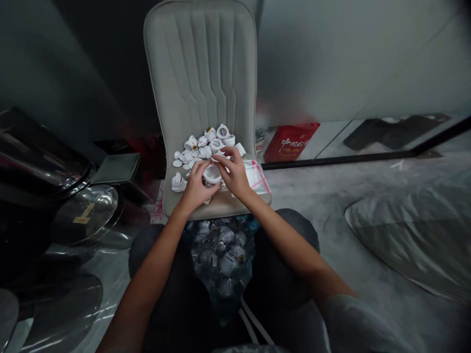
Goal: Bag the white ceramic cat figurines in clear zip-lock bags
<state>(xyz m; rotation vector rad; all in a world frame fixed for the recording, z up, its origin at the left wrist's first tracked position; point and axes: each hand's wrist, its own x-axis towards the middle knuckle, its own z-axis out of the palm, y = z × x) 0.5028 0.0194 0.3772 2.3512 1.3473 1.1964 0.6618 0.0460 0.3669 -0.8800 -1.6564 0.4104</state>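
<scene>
A white piece [212, 173] is held between the left hand [196, 185] and the right hand [234, 171] above the chair [198, 63]. More white pieces [204, 144] are lying on this chair, and a plastic bag [221, 252] is seen just below its front edge.

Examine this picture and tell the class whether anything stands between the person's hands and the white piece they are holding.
Nothing visible does. The white piece sits directly against the left hand, and the fingers of the right hand touch it from above. The pile of similar white pieces lies beyond them on the chair seat.
</scene>
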